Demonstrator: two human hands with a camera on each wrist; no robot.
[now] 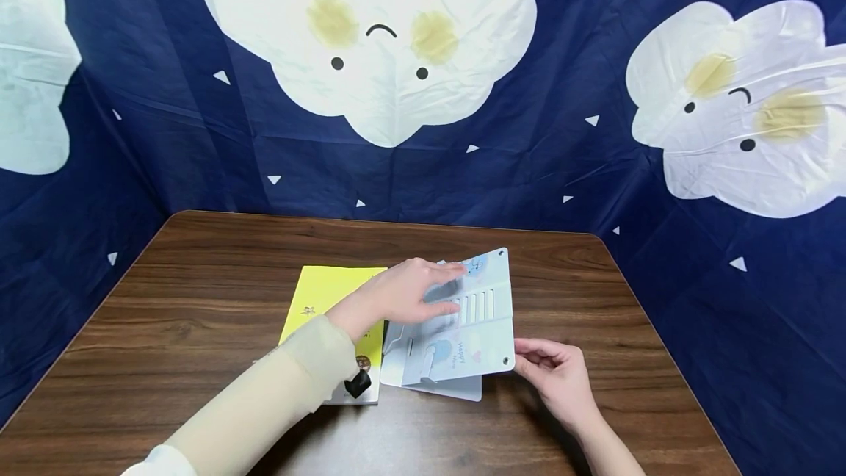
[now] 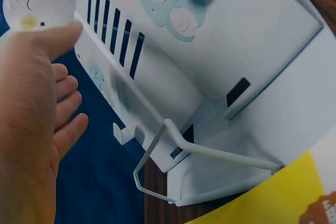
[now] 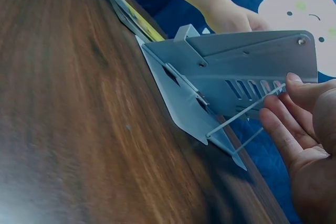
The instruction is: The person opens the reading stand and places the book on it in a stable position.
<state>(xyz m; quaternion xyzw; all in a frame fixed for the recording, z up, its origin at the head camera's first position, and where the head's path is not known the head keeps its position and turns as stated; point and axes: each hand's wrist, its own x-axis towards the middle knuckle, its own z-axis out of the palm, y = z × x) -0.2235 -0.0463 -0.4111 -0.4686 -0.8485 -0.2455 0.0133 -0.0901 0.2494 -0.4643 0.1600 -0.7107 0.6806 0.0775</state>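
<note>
A white metal book stand point(image 1: 485, 340) with slots and blue cartoon prints stands on the table, its panel tilted up from a flat base. My left hand point(image 1: 410, 292) reaches over the front of the panel with its fingers extended. In the left wrist view the thumb lies near the slotted panel; whether it touches is unclear. Behind the panel, my right hand point(image 1: 558, 380) pinches the stand's wire support leg point(image 3: 244, 111) between thumb and fingers, as the right wrist view shows. A wire page holder point(image 2: 226, 154) sticks out at the front of the stand.
Left of the stand, and partly under my left forearm, lies a yellow book point(image 1: 330, 285). The brown wooden table point(image 1: 198, 314) meets a dark blue curtain point(image 1: 165, 116) with white clouds at its back and sides.
</note>
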